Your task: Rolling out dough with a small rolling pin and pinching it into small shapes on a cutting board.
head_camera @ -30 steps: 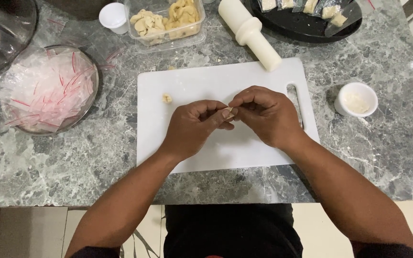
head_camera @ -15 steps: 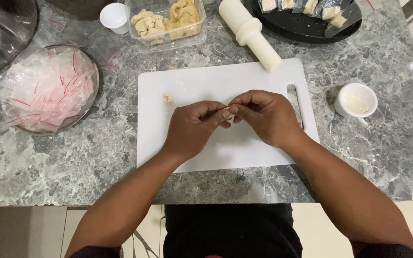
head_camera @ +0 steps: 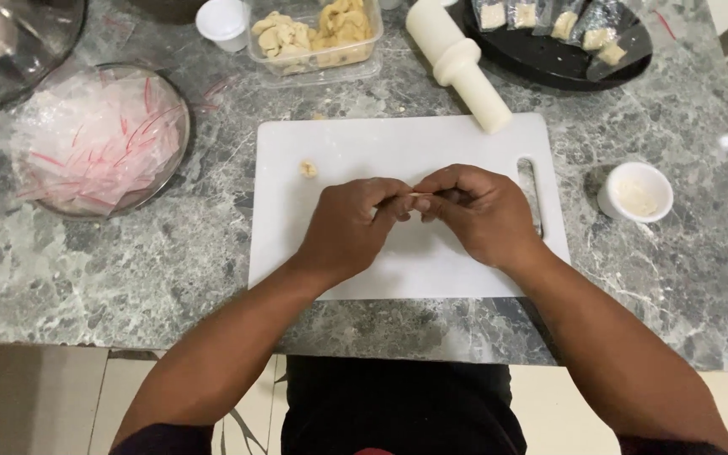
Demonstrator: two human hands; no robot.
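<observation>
Over the middle of the white rectangular plastic cutting board (head_camera: pixel 339 143), a small pale piece of dough (head_camera: pixel 420 195) is pinched between both hands. Left hand (head_camera: pixel 349 226): fingers curled in, thumb and forefinger tips closed on the dough's left end. Right hand (head_camera: pixel 479 212): same curl, tips closed on the right end. Only a sliver of dough shows between the fingertips; its shape cannot be told. Both hands are held low over the board, probably so anything dropped lands on the clean surface.

A small pale dough crumb (head_camera: pixel 308 168) lies apart on the board's upper left, well clear of the hands.

A white cylindrical rolling pin (head_camera: pixel 457 62) is laid diagonally, its lower end resting on the board's top edge, within reach of the right hand. A clear rectangular plastic container of pale folded dough pieces (head_camera: pixel 313 34) sits just beyond the board's top edge. A black round tray with small wrapped pieces (head_camera: pixel 549 50) is parked at upper right. A small white round cup of pale powder (head_camera: pixel 636 192) stands just right of the board, on the right-hand side. A glass bowl of clear bags with red strips (head_camera: pixel 99 139) sits to the left, apart from the board. A small white round lidded cup (head_camera: pixel 222 20) stands beside the container. Everything rests on a grey marbled stone counter (head_camera: pixel 128 253), ringed around the board so the working area is left free.
</observation>
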